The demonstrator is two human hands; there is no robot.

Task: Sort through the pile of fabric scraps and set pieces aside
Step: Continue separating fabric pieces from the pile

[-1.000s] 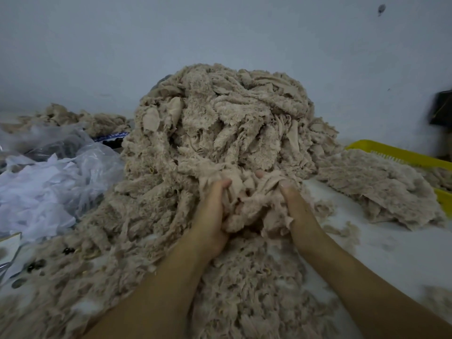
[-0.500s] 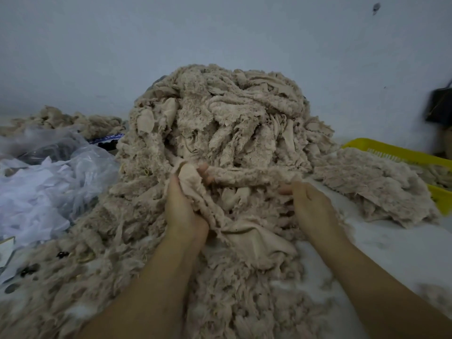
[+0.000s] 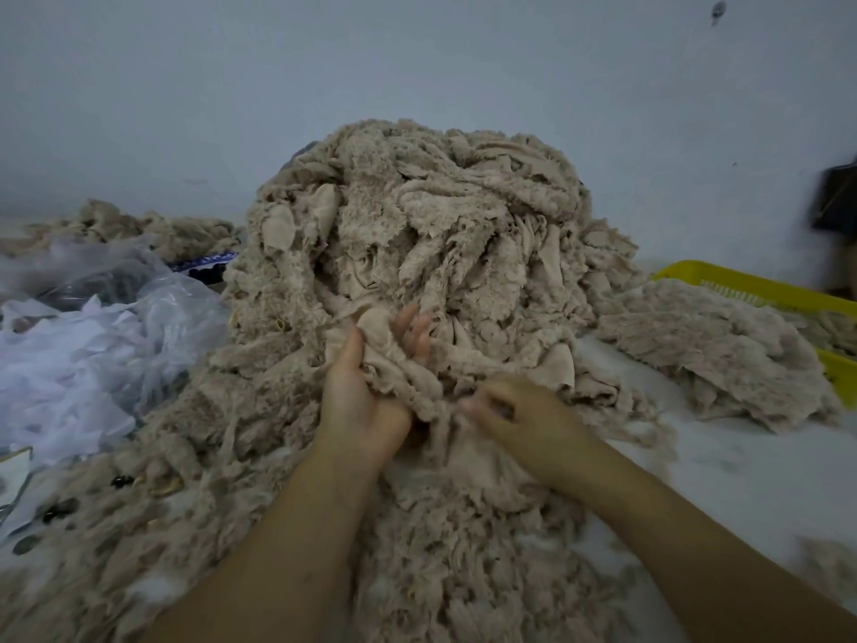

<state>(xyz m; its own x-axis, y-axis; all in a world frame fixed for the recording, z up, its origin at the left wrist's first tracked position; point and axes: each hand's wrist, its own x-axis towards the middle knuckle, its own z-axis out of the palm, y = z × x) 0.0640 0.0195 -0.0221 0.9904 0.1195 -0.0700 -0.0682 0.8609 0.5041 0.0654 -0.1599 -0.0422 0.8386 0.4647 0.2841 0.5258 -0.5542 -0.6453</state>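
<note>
My left hand (image 3: 366, 396) wraps thumb and fingers round a beige scrap (image 3: 394, 359) at the foot of the scrap pile (image 3: 417, 225). My right hand (image 3: 524, 420) pinches its fuzzy edge just beside them, probably teasing it loose for sorting.

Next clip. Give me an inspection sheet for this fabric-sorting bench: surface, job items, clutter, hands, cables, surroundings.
Surface: white table, dusted with lint, largely buried under scraps.
Job's things: tall pile of beige fabric scraps at centre; a flatter heap to its right, lying partly over a yellow basket.
Clutter: clear plastic bag of white scraps at left; small dark bits at lower left, too small to identify.
Hands: left hand grips a beige piece at the pile's front; right hand has its fingers curled against the scraps, hold unclear.
Cables: nothing seen.
Surroundings: plain pale wall behind; dark blurred object at the right edge.
</note>
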